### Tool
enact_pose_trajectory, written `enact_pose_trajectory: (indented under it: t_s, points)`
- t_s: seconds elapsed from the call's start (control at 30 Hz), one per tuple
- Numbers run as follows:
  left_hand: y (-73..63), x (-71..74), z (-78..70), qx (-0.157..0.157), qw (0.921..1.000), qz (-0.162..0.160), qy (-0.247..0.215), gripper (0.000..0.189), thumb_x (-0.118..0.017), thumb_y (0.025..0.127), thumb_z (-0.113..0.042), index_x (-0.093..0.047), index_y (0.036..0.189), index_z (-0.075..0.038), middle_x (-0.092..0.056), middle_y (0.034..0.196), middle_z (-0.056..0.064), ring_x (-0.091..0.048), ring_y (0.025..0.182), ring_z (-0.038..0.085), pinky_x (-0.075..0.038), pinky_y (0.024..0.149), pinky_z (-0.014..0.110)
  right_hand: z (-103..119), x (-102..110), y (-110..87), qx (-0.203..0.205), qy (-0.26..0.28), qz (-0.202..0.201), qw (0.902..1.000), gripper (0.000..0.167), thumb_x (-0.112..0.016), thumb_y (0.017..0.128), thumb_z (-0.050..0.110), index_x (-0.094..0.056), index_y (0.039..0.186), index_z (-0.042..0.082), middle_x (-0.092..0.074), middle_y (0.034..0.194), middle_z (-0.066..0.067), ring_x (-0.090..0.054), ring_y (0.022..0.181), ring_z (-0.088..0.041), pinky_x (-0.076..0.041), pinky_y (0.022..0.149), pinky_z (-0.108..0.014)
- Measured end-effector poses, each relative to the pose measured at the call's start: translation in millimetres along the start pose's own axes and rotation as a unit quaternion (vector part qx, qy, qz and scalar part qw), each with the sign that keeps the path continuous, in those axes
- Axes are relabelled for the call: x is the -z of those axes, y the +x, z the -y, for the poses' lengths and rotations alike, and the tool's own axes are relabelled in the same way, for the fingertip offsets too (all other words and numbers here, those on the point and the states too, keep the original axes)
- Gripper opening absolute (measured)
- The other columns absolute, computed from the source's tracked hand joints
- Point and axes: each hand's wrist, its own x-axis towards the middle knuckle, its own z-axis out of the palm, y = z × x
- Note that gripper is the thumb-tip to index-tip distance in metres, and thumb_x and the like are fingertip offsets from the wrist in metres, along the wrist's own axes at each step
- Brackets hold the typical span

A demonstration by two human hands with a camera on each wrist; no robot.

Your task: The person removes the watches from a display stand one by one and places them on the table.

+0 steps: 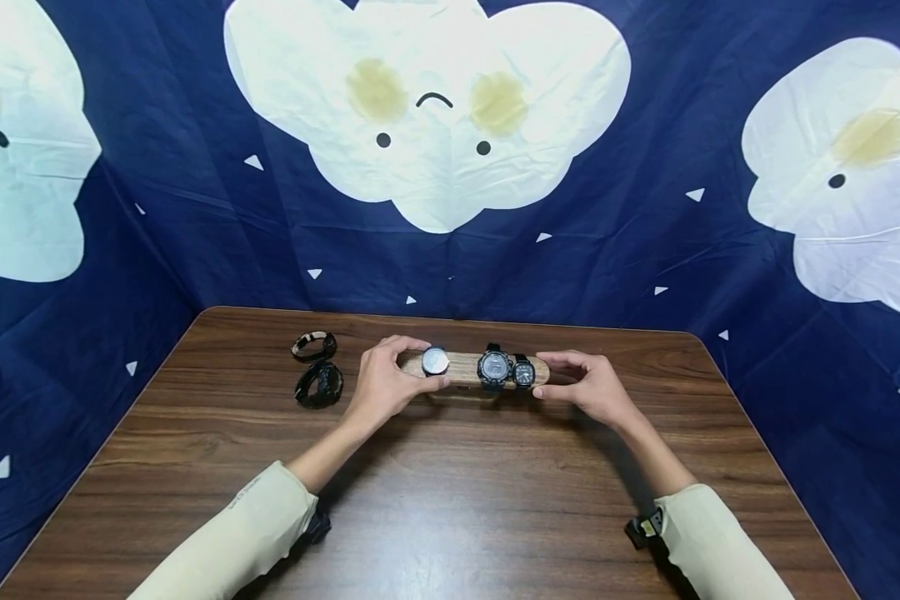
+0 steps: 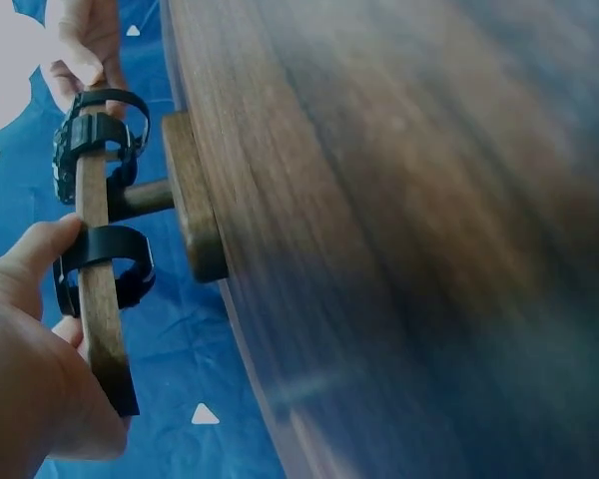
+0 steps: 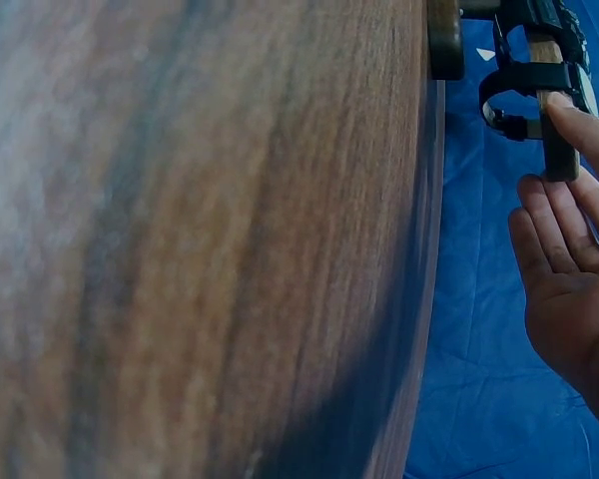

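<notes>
In the head view, your left hand [image 1: 390,377] and right hand [image 1: 591,387] clamp their grip near the ends of the watch stand [image 1: 462,367], likely steadying it on the table [image 1: 450,500] under 3 watches [image 1: 494,367], 2 wristbands [image 1: 334,383] to the left; the left sleeve [image 1: 243,525] has unreadable lettering. The left wrist view shows that hand pressing beside a black strap [image 2: 105,245], the right wrist view the other pinching the stand's tip, no brand legible

Tabletop [image 1: 450,492] looks smooth wood, kinda glossy. Watch stand [image 1: 461,367]: wood, visible grain. Straps [image 2: 110,244] rubbery, mostly matt. Backdrop's [image 1: 495,279] wrinkly cloth.
</notes>
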Motion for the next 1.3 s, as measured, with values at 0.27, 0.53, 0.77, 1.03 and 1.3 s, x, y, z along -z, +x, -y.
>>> enact_pose_trajectory:
  t_s: [0.27,0.53,0.77,1.03,1.3]
  points:
    - [0.5,12.7,4.3,0.011,0.9999,0.004,0.012,0.062,-0.109,0.067,-0.039,-0.084,0.118,-0.013,-0.08,0.123,0.005,-0.071,0.125,0.032,-0.052,0.108,0.05,-1.3,-0.2,0.7,0.0,0.002,0.002,1.0,0.056,-0.098,0.082,0.003,-0.078,0.134,-0.001,-0.079,0.129,-0.019,-0.077,0.116,-0.016,-0.06,0.105,-0.045]
    - [0.1,20.3,7.3,0.012,0.9999,0.004,0.007,0.06,-0.108,0.068,-0.036,-0.084,0.118,-0.012,-0.08,0.124,0.007,-0.07,0.125,0.034,-0.052,0.108,0.052,1.2,0.9,-0.4,-0.003,0.005,0.002,1.0,0.056,-0.098,0.082,0.002,-0.077,0.134,-0.001,-0.078,0.13,-0.02,-0.077,0.116,-0.016,-0.061,0.103,-0.042]
    - [-0.2,26.6,10.5,0.011,0.9999,0.002,0.013,0.06,-0.109,0.067,-0.036,-0.084,0.117,-0.012,-0.081,0.123,0.008,-0.072,0.121,0.034,-0.052,0.105,0.052,-0.4,0.8,0.1,-0.002,-0.001,0.001,1.0,0.056,-0.098,0.082,0.003,-0.078,0.134,-0.001,-0.079,0.13,-0.019,-0.076,0.117,-0.015,-0.06,0.105,-0.044]
    - [-1.3,38.0,17.3,0.029,0.9993,-0.003,0.021,0.061,-0.109,0.067,-0.04,-0.084,0.117,-0.014,-0.083,0.121,0.005,-0.073,0.113,0.029,-0.052,0.095,0.045,-0.1,-0.2,0.0,0.004,0.002,0.002,1.0,0.056,-0.098,0.082,0.002,-0.078,0.134,-0.001,-0.079,0.129,-0.019,-0.076,0.117,-0.015,-0.061,0.104,-0.041]
    - [-4.4,47.1,20.0,0.058,0.9981,0.0,0.017,0.061,-0.109,0.068,-0.041,-0.084,0.118,-0.018,-0.085,0.114,0.002,-0.075,0.114,0.027,-0.056,0.095,0.049,-1.0,0.0,0.5,0.002,0.003,0.003,1.0,0.055,-0.098,0.082,0.002,-0.077,0.134,-0.001,-0.079,0.129,-0.019,-0.077,0.116,-0.017,-0.061,0.103,-0.039]
